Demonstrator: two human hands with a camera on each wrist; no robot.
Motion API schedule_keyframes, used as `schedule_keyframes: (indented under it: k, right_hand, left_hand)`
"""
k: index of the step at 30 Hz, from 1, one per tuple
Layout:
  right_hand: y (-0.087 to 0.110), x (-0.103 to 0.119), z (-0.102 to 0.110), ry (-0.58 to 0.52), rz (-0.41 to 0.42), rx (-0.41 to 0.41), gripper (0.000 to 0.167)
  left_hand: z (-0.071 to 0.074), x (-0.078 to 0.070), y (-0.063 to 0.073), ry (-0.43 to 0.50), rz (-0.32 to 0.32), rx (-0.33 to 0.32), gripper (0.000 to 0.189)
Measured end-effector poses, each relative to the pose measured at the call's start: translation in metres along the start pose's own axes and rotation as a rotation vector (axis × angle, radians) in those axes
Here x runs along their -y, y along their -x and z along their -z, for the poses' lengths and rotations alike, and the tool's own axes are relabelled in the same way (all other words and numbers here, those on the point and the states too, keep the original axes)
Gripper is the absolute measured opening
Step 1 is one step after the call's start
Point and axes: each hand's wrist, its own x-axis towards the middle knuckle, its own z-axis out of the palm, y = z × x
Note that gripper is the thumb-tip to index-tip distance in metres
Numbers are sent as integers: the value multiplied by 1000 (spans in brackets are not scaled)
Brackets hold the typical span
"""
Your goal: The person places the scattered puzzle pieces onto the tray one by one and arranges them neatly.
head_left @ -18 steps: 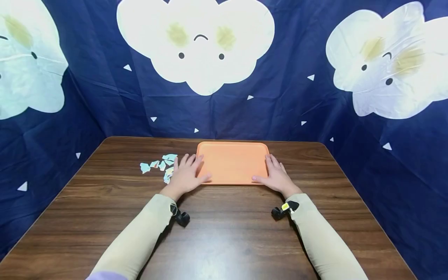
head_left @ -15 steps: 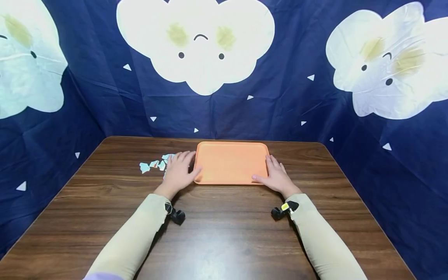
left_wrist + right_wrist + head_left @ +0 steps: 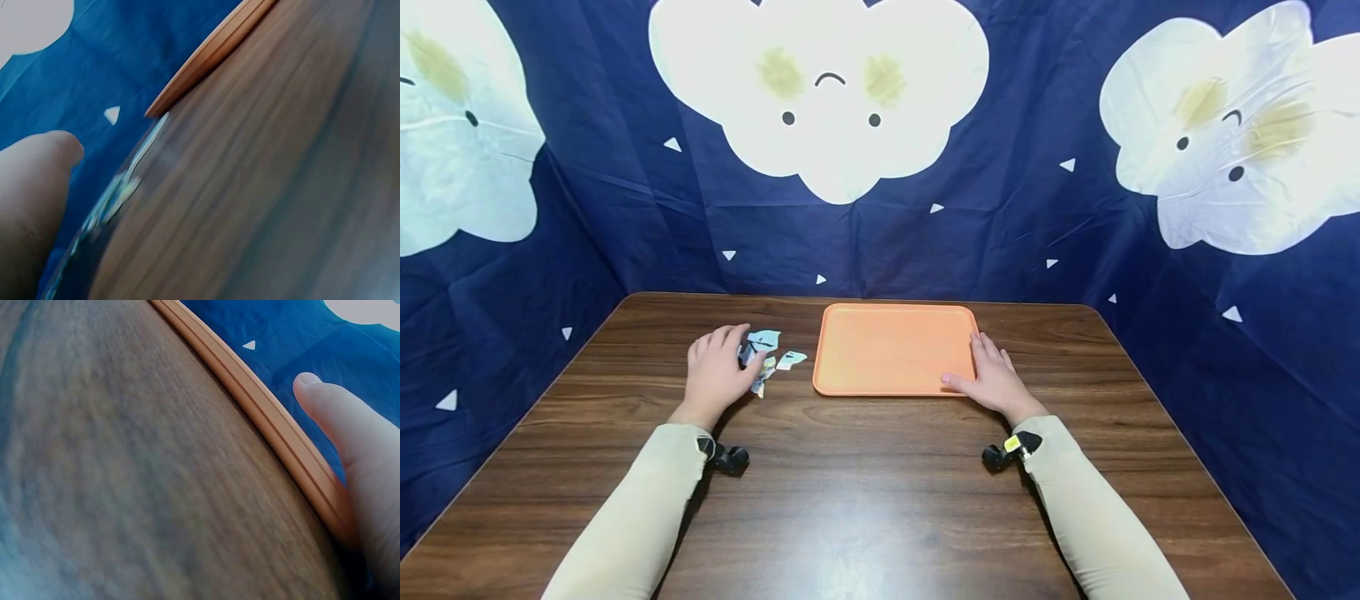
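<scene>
My left hand (image 3: 713, 375) hovers at the left side of a small group of torn, printed paper pieces (image 3: 763, 340), fingers spread and gently bent. Its palm and fingers hide some of the pieces. A single piece (image 3: 792, 360) lies apart, toward the tray. In the left wrist view, the thumb (image 3: 34, 194) is raised beside the flat pieces (image 3: 119, 199). An orange rectangular tray (image 3: 895, 350) lies flat at the table's far middle. At its right edge rests my right hand (image 3: 996, 382), fingers along the side and thumb (image 3: 340, 412) over the near corner.
Everything lies on a dark wood-grain table (image 3: 865, 483). A navy curtain (image 3: 625, 192) with white clouds rises behind its far edge and at both sides. Small black cameras (image 3: 730, 460) are strapped at the wrists.
My left hand has left the tray's left edge and moved left to the far side of the paper pieces. The right hand stays at the tray, which has shifted slightly left at its left end.
</scene>
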Motion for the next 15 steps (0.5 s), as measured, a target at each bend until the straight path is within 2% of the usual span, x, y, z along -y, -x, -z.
schedule_keyframes:
  k: [7,12,15]
  right_hand:
    - [0,-1,-1,-7,6,-6,117]
    - [-1,-2,-2,1,10,-12,117]
    - [-1,-2,-1,6,12,-13,116]
  left_hand:
    - [13,31,8,-27,120,49,67]
    - [18,45,12,-43,198,75,72]
    - [19,49,13,-50,219,81,74]
